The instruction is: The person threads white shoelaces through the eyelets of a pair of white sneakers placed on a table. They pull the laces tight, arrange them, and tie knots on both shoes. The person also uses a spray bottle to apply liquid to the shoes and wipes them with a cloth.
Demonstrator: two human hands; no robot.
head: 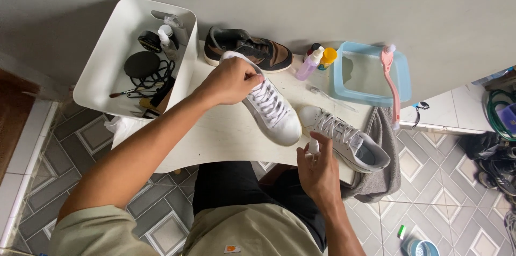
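the left hand [231, 80] gripped the heel end of a white leather lace-up sneaker [271, 111] lying mid-frame on the white surface [215, 138]; the right hand [318, 172] was closed round a small white spray bottle [313, 148] at lower centre, nozzle towards that shoe; its grey-lined white partner sneaker [349, 140] lay just right, untouched; cleaning looked barely begun.

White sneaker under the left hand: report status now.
Left hand grips white sneaker at its collar. Right hand holds small spray bottle by second white sneaker. Nothing between.
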